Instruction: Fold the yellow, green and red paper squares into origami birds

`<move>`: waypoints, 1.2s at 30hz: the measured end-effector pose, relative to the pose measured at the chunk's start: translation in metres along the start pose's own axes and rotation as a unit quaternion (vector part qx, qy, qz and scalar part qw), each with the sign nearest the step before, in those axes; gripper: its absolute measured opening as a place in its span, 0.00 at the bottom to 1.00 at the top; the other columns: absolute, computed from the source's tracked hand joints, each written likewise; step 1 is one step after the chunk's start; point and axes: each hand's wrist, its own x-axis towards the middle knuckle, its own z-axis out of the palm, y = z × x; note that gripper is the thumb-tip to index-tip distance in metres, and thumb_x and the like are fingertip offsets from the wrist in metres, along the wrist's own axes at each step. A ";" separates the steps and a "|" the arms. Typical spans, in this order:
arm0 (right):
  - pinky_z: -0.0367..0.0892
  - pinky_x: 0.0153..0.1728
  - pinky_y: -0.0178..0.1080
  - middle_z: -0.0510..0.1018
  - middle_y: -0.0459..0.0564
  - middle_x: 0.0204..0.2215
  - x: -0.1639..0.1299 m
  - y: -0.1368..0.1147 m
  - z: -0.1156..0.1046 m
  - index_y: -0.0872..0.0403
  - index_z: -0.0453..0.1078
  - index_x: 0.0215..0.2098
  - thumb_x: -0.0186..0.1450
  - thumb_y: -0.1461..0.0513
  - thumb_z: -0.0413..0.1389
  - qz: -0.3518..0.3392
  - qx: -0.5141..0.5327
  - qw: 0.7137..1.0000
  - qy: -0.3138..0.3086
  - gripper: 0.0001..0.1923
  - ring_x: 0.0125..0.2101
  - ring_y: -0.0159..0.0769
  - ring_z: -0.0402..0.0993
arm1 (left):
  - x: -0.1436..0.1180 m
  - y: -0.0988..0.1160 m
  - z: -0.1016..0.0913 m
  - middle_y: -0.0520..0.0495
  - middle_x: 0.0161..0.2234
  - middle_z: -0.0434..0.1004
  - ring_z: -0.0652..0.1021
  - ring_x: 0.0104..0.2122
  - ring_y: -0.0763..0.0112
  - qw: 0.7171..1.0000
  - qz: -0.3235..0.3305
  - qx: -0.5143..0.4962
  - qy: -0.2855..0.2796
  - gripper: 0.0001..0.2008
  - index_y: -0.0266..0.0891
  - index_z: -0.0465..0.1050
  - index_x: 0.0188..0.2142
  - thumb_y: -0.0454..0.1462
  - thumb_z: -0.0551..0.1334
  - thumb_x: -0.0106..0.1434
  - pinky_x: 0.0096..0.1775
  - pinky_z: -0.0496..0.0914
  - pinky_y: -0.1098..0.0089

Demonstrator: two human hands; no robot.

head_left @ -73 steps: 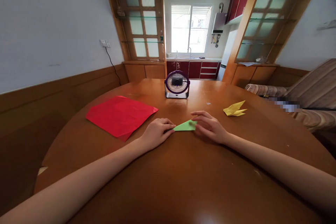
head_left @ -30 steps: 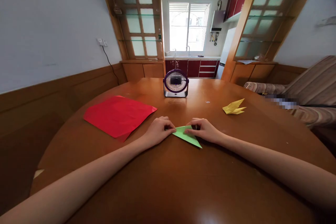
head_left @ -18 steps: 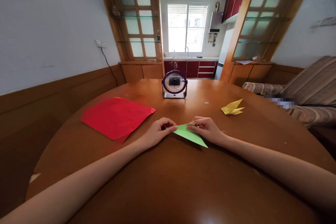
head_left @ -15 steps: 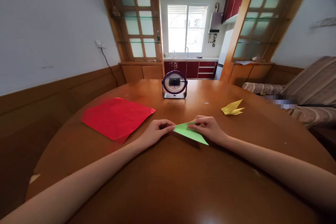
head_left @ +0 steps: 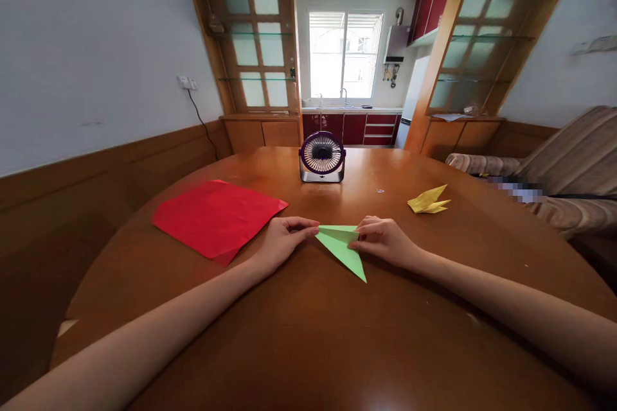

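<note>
A folded sheet of light green paper (head_left: 343, 252) is held between both hands over the middle of the table. It has a creased upper flap, and one sharp point hangs toward me. My left hand (head_left: 289, 237) pinches its left corner between thumb and fingers. At the right edge, my right hand (head_left: 383, 241) grips the paper, thumb below and fingers above; part of the edge is hidden behind those fingers. To the left lies a red sheet of paper (head_left: 216, 215), with corners turned in. A folded yellow paper piece (head_left: 428, 200) with pointed tips rests beyond my right hand.
A small purple desk fan (head_left: 322, 155) stands on the far part of the brown wooden table (head_left: 308, 347). A striped sofa (head_left: 569, 160) is off to the right. At the left wall, a cable (head_left: 202, 119) hangs from a socket.
The green paper has turned, so its free point now hangs lower and more toward me, and its creased flap shows more. Both hands keep their hold.
</note>
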 end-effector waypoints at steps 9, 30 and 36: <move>0.60 0.34 0.40 0.70 0.49 0.25 -0.003 0.010 0.001 0.54 0.67 0.27 0.72 0.55 0.47 -0.107 -0.175 0.979 -0.016 0.19 0.28 0.35 0.62 | 0.001 -0.001 0.005 0.44 0.36 0.82 0.79 0.35 0.64 0.999 -0.002 -0.037 0.015 0.15 0.38 0.80 0.35 0.45 0.71 0.50 0.41 0.72 0.63; 0.53 0.28 0.36 0.77 0.52 0.28 -0.020 0.056 -0.054 0.55 0.67 0.25 0.67 0.58 0.49 0.207 -0.407 0.889 0.033 0.15 0.29 0.37 0.71 | 0.002 0.002 0.004 0.46 0.39 0.79 0.77 0.36 0.67 0.997 0.017 0.064 -0.047 0.15 0.38 0.77 0.40 0.45 0.63 0.58 0.38 0.70 0.68; 0.50 0.25 0.37 0.78 0.54 0.27 -0.021 0.070 -0.059 0.56 0.71 0.25 0.66 0.57 0.49 0.260 -0.426 0.866 0.032 0.17 0.27 0.39 0.72 | 0.003 0.002 0.002 0.45 0.41 0.78 0.76 0.41 0.64 0.992 0.046 0.100 -0.062 0.14 0.38 0.77 0.40 0.45 0.61 0.60 0.43 0.69 0.65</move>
